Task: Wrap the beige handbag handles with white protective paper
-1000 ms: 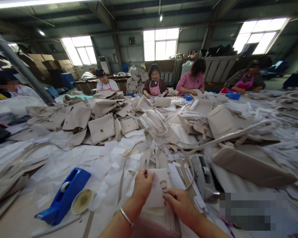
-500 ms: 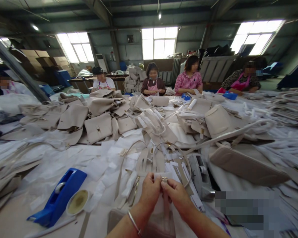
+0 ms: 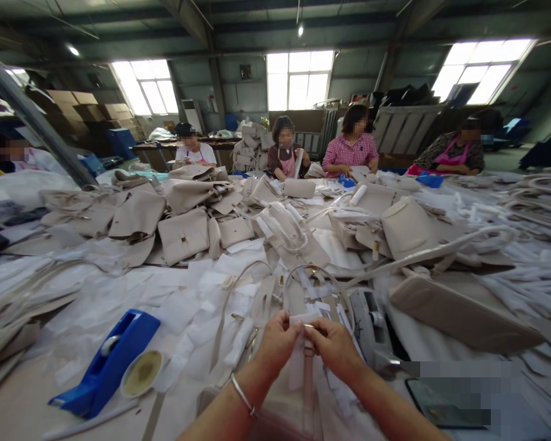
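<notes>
My left hand (image 3: 275, 344), with a bracelet at the wrist, pinches a thin white wrapping sheet (image 3: 297, 366) that hangs below the fingertips. Close beside it, my right hand (image 3: 337, 348) is closed on the metal buckle (image 3: 309, 326) at the top of a beige strap (image 3: 308, 392). The fingertips of both hands nearly touch. Beneath them is a beige handbag (image 3: 275, 413), partly covered by my forearms. Just beyond lie thin bag handles (image 3: 220, 331) and more pale bag parts.
A blue tape dispenser (image 3: 105, 367) and a small round tub (image 3: 142, 373) stand at left. To the right are a grey tape dispenser (image 3: 371, 327) and a dark flat device (image 3: 434, 401). Beige bags (image 3: 183, 236) pile up across the table; several co-workers sit beyond.
My hands have shifted slightly, and the white sheet now hangs down beside the strap. Across the table, a co-worker has lifted a pale strip. The view has tilted a little.
</notes>
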{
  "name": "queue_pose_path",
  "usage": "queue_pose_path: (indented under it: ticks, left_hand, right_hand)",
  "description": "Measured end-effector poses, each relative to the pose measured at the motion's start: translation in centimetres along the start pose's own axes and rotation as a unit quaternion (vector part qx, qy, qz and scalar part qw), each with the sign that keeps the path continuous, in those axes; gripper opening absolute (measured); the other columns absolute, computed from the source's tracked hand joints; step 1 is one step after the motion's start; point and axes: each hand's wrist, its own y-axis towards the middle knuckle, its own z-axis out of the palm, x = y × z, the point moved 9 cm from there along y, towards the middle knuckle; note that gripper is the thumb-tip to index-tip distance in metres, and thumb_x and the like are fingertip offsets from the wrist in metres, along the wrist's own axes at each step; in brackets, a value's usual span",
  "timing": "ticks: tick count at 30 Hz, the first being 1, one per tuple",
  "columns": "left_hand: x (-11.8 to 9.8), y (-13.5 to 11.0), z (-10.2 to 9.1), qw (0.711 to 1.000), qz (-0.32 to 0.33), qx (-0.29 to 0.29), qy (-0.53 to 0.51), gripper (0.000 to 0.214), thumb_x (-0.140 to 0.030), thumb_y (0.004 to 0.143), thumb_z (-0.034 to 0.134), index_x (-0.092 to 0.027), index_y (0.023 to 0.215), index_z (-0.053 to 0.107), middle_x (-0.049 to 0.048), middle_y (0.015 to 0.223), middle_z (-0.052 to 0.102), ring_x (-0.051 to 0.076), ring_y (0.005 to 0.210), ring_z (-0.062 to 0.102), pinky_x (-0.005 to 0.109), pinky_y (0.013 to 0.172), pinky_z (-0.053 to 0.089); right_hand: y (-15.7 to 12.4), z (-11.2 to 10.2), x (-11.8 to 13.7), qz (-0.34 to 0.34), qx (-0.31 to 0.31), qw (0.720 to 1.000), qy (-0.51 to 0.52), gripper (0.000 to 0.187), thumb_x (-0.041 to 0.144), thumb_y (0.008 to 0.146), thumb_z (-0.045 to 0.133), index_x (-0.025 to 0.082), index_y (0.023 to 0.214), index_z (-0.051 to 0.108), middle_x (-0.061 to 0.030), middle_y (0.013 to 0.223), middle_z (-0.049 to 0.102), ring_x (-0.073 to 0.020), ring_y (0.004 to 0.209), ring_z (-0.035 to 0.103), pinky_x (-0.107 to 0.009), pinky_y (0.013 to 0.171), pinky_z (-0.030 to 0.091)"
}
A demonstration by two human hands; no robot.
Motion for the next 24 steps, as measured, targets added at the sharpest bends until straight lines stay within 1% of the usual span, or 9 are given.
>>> queue_pose_path:
  ticks: [2, 4, 6, 8, 13, 16, 19, 20, 24]
  left_hand:
    - [-0.1, 0.3, 0.3, 1.000, 0.002, 0.028, -0.005, 0.025, -0.040, 0.075, 0.066, -0.016, 0.077, 0.058, 0.0011, 0.073, 0.061, 0.015, 0.067, 0.054, 0.024, 0.060, 0.039]
    - [-0.5, 0.6, 0.2, 0.999, 0.009, 0.049, 0.011, 0.027, -0.042, 0.075, 0.068, -0.016, 0.076, 0.058, 0.0004, 0.071, 0.060, 0.014, 0.065, 0.051, 0.024, 0.058, 0.037]
    - [-0.8, 0.7, 0.1, 0.997, 0.016, 0.067, 0.018, 0.029, -0.043, 0.074, 0.071, -0.016, 0.074, 0.058, -0.0009, 0.068, 0.057, 0.012, 0.062, 0.048, 0.023, 0.057, 0.035]
    - [-0.8, 0.5, 0.3, 0.996, 0.007, 0.089, -0.013, 0.032, -0.043, 0.072, 0.074, -0.016, 0.074, 0.057, -0.0019, 0.067, 0.056, 0.011, 0.061, 0.046, 0.023, 0.057, 0.035]
    - [0.5, -0.8, 0.9, 0.974, -0.066, 0.144, -0.161, 0.036, -0.042, 0.069, 0.080, -0.016, 0.077, 0.056, 0.0014, 0.074, 0.062, 0.015, 0.068, 0.058, 0.027, 0.067, 0.045]
    - [0.9, -1.2, 1.3, 0.961, -0.081, 0.165, -0.208, 0.036, -0.047, 0.073, 0.076, -0.015, 0.078, 0.059, 0.0027, 0.074, 0.063, 0.017, 0.070, 0.061, 0.031, 0.073, 0.049]
    - [1.2, -1.1, 1.6, 0.948, -0.092, 0.176, -0.249, 0.047, -0.061, 0.078, 0.066, -0.015, 0.078, 0.062, 0.0064, 0.076, 0.065, 0.019, 0.072, 0.063, 0.034, 0.073, 0.051]
    - [1.2, -1.2, 1.8, 0.944, -0.096, 0.179, -0.261, 0.047, -0.062, 0.078, 0.065, -0.015, 0.078, 0.062, 0.0071, 0.077, 0.066, 0.020, 0.073, 0.064, 0.034, 0.073, 0.051]
    - [1.0, -1.7, 2.5, 0.940, -0.081, 0.189, -0.273, 0.034, -0.042, 0.074, 0.079, -0.018, 0.092, 0.063, 0.0056, 0.084, 0.068, 0.020, 0.075, 0.066, 0.033, 0.075, 0.050]
  right_hand:
    - [0.2, -0.3, 0.6, -0.018, 0.015, 0.999, -0.029, 0.029, 0.039, 0.086, 0.056, 0.017, 0.070, 0.069, 0.0008, 0.059, 0.060, -0.0151, 0.058, 0.053, -0.026, 0.056, 0.039]
    - [0.3, -0.6, 1.4, -0.050, 0.016, 0.996, -0.067, 0.029, 0.037, 0.086, 0.056, 0.018, 0.067, 0.069, -0.0007, 0.064, 0.063, -0.0165, 0.065, 0.056, -0.028, 0.063, 0.042]
    - [0.3, -0.9, 1.9, -0.070, 0.003, 0.994, -0.083, 0.027, 0.036, 0.085, 0.058, 0.018, 0.069, 0.071, -0.0029, 0.074, 0.068, -0.0184, 0.075, 0.059, -0.029, 0.072, 0.044]
    - [0.4, -1.0, 1.6, -0.058, -0.007, 0.996, -0.061, 0.024, 0.036, 0.083, 0.059, 0.018, 0.074, 0.073, -0.0043, 0.079, 0.070, -0.0196, 0.079, 0.060, -0.030, 0.075, 0.045]
    - [0.2, 0.1, -0.6, 0.042, 0.013, 0.998, 0.049, 0.024, 0.037, 0.080, 0.059, 0.017, 0.078, 0.072, 0.0000, 0.059, 0.061, -0.0159, 0.054, 0.054, -0.028, 0.051, 0.045]
    - [0.1, 0.3, -0.1, 0.030, 0.026, 0.996, 0.077, 0.021, 0.034, 0.079, 0.060, 0.017, 0.081, 0.072, 0.0002, 0.062, 0.062, -0.0153, 0.055, 0.056, -0.026, 0.050, 0.047]
    - [0.1, 0.1, 0.7, 0.008, 0.031, 0.998, 0.061, 0.019, 0.032, 0.080, 0.060, 0.018, 0.082, 0.073, -0.0004, 0.066, 0.065, -0.0148, 0.056, 0.057, -0.025, 0.050, 0.047]
    - [0.2, 0.0, 0.8, 0.004, 0.029, 0.998, 0.055, 0.018, 0.031, 0.080, 0.060, 0.019, 0.081, 0.073, -0.0004, 0.067, 0.066, -0.0146, 0.056, 0.057, -0.025, 0.050, 0.047]
    - [0.2, -0.1, 0.6, 0.004, 0.018, 0.999, 0.035, 0.019, 0.032, 0.081, 0.059, 0.019, 0.079, 0.073, 0.0003, 0.064, 0.064, -0.0144, 0.055, 0.056, -0.025, 0.049, 0.045]
